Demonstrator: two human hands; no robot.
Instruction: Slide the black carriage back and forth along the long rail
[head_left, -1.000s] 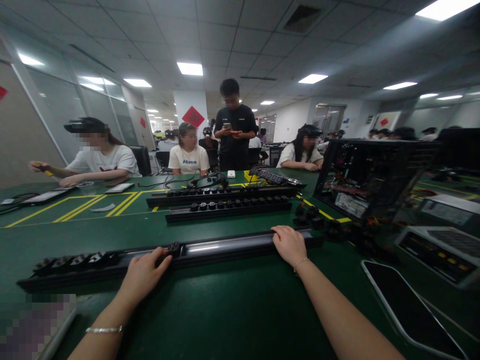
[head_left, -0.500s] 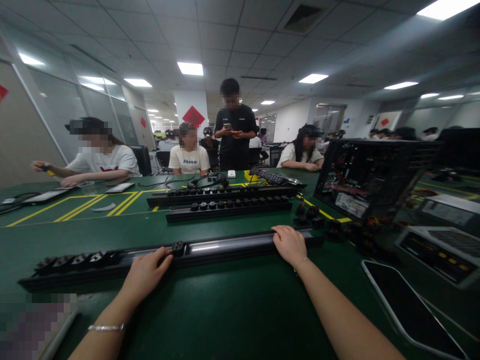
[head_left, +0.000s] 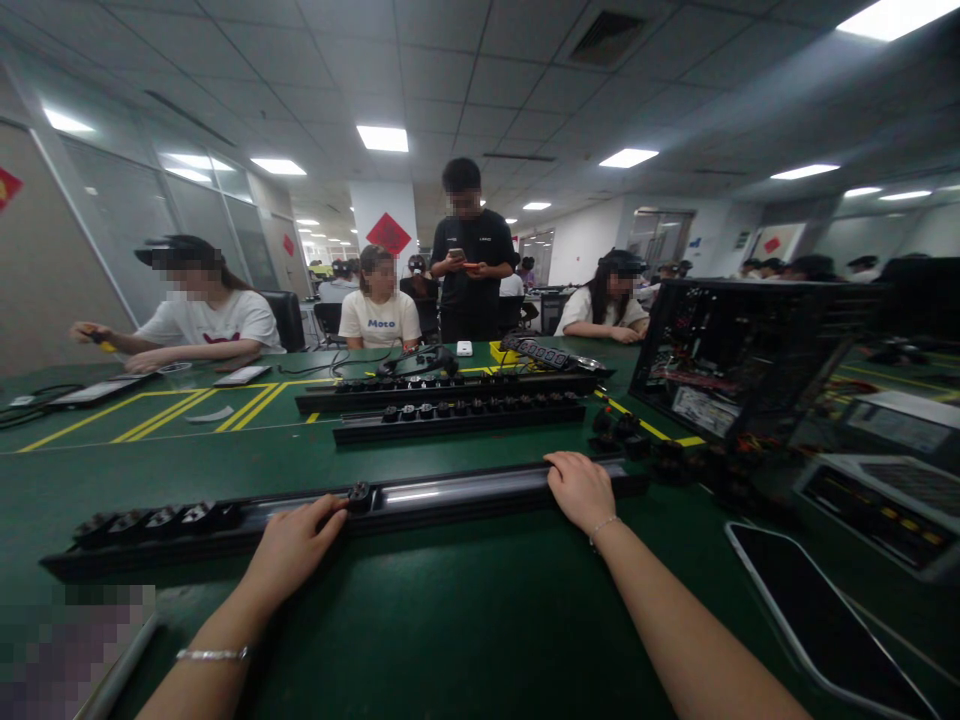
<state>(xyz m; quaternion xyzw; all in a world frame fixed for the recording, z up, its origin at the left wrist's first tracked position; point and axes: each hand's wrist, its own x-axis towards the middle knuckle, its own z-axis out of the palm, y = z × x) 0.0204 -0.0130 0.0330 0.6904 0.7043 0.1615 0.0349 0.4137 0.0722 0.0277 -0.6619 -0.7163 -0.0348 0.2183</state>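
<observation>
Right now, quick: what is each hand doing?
Left hand: fingertips on a small black plug seated in the long black strip; a firm grip cannot be told.
Right hand: resting flat on the strip, holding nothing.

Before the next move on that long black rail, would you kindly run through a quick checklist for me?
1. Left hand at the small black plug on the rail: ok.
2. Grip on the plug closed: cannot tell.
3. Right hand resting on the rail's right part: ok.
4. Rail lying flat on the green table: ok.
5. Phone apart from both hands: ok.
</observation>
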